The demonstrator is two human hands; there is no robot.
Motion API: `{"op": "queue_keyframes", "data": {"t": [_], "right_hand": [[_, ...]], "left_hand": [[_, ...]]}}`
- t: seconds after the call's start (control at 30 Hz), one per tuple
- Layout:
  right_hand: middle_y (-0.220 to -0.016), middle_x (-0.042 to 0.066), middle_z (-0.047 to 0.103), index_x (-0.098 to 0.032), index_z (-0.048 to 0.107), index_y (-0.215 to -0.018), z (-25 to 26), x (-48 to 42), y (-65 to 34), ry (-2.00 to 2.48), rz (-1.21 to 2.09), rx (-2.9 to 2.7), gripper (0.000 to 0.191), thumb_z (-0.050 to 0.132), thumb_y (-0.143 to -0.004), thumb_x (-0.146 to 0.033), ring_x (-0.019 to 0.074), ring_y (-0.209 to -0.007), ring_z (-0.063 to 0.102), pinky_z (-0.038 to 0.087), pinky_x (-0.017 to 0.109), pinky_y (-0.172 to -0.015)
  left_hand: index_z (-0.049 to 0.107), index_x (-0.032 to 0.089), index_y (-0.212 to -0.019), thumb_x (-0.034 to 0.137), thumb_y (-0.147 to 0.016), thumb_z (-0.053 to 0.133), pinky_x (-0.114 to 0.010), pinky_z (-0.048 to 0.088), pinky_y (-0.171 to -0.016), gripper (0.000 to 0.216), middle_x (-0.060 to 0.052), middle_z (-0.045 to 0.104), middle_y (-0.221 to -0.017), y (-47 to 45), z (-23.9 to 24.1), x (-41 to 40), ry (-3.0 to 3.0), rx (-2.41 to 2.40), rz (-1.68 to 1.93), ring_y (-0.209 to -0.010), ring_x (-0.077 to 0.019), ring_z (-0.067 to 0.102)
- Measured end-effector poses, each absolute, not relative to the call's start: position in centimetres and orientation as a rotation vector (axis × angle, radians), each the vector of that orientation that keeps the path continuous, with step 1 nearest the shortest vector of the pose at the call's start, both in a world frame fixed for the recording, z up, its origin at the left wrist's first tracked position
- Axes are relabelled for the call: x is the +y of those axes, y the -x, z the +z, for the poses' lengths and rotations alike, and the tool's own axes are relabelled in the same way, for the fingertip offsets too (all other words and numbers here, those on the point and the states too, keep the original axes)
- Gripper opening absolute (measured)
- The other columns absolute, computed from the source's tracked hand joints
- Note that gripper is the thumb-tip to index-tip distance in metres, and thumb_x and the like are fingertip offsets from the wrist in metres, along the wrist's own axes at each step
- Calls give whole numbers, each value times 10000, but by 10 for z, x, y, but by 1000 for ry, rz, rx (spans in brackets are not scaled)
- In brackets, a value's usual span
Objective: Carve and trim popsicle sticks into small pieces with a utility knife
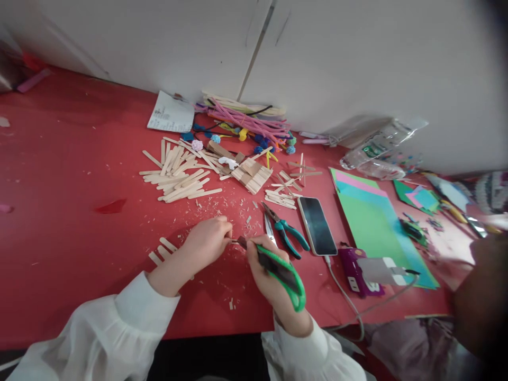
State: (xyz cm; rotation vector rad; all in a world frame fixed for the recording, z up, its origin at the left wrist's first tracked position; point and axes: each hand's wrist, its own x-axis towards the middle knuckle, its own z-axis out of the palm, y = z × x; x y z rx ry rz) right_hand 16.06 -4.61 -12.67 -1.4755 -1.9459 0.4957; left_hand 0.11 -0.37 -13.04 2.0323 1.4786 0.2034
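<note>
My left hand (208, 241) is closed in a pinch on a small wooden stick piece (234, 241), mostly hidden by the fingertips. In my right hand (268, 270) is a green-handled cutting tool (293, 286), its dark tip (242, 242) meeting the stick piece. Several craft sticks (168, 244) lie partly beneath my left forearm. Wood chips (232, 304) are scattered around both hands. Just beyond my right hand, teal-handled pliers (291, 233) rest beside a silver blade (269, 228), whose other end is hidden.
A pile of craft sticks (178, 174), cardboard pieces (251, 174) and pipe cleaners (250, 121) lie toward the wall. On the right are a phone (317, 225) with a cable, a purple box (351, 272) and coloured paper (365, 217). Another person's arm (480, 286) shows at the far right.
</note>
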Motion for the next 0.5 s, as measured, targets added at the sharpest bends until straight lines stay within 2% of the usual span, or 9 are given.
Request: {"op": "queue_keyframes", "data": {"t": [0.23, 0.5], "right_hand": [[-647, 7, 646, -209, 588, -820, -133, -59, -165, 1521, 435, -1788, 161, 467, -891, -289, 143, -544, 613, 477, 246, -531], [-618, 1, 638, -200, 596, -795, -123, -53, -162, 1550, 388, -1865, 185, 466, -892, -289, 134, -525, 603, 465, 237, -517]], "left_hand": [[589, 180, -684, 139, -802, 551, -253, 323, -534, 130, -19, 589, -808, -3, -128, -4, -2021, 1503, 193, -658, -143, 553], [572, 176, -681, 115, -788, 515, -259, 332, -545, 135, -25, 577, -797, -2, -130, -5, -2040, 1487, 205, -665, -153, 560]]}}
